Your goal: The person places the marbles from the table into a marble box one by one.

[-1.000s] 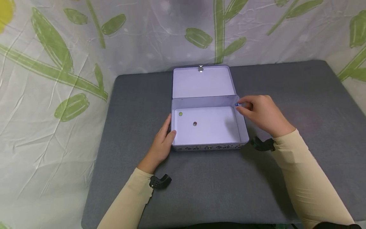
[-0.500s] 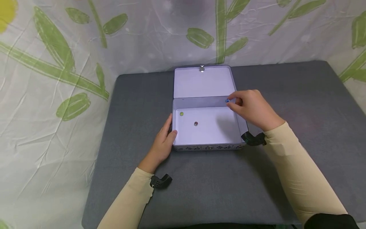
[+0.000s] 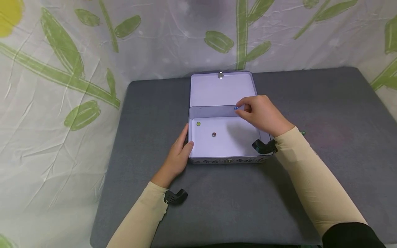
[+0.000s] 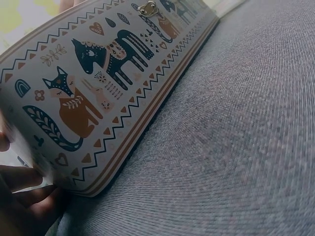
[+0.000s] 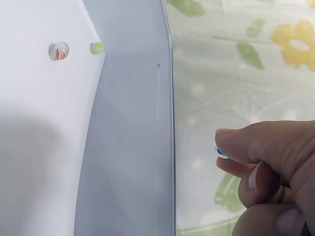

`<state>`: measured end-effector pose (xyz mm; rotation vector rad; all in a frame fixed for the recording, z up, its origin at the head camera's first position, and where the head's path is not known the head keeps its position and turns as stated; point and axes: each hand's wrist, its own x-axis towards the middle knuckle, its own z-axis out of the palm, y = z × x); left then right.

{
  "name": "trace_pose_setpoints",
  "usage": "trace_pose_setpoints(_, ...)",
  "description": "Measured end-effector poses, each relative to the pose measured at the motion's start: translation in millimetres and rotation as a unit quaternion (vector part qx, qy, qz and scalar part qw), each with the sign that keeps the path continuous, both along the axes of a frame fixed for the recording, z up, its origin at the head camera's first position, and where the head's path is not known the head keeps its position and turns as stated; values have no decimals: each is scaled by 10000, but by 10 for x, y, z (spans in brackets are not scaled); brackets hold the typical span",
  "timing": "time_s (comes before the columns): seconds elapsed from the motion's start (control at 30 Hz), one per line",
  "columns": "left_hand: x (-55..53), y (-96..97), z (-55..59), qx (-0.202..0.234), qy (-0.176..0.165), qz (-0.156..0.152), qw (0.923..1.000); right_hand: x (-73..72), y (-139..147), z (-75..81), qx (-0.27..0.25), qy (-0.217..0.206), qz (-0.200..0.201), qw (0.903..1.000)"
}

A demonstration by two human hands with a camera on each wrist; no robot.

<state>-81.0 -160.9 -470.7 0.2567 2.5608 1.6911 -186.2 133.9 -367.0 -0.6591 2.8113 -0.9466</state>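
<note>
An opened tin box (image 3: 229, 160) with a white inside and an animal-patterned front stands on the grey table. My left hand (image 3: 174, 160) holds its left side, thumb at the rim and fingers along the outer wall. Over the back part of the box, my right hand (image 3: 263, 115) pinches a small blue marble (image 3: 236, 107) between thumb and index finger. Its other fingers are curled, as the right wrist view shows. Inside on the floor lie a yellow-green marble (image 3: 198, 123) near the back left corner and a clear marble with red streaks (image 5: 61, 51).
The lid (image 3: 222, 90) lies folded back behind the box, its metal clasp (image 3: 221, 75) at the far edge. A small green thing (image 3: 303, 133) shows on the table beyond the right sleeve. A cloth (image 3: 173, 44) with painted leaves hangs behind the table.
My right hand has moved left with the blue marble, from the box's right rim to over its back part. The left hand and the two marbles inside stay put.
</note>
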Motion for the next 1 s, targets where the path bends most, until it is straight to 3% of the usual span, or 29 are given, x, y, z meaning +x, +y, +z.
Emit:
trace_pose_setpoints(0.6,5,-2,17,62,-21,-3,10000,-283,-312,-73,17,-114,291,9995)
trace_pose_setpoints(1.0,2,-17,18,-37,-121,19,9999,-336,-450,-284,171,-218,637,9976)
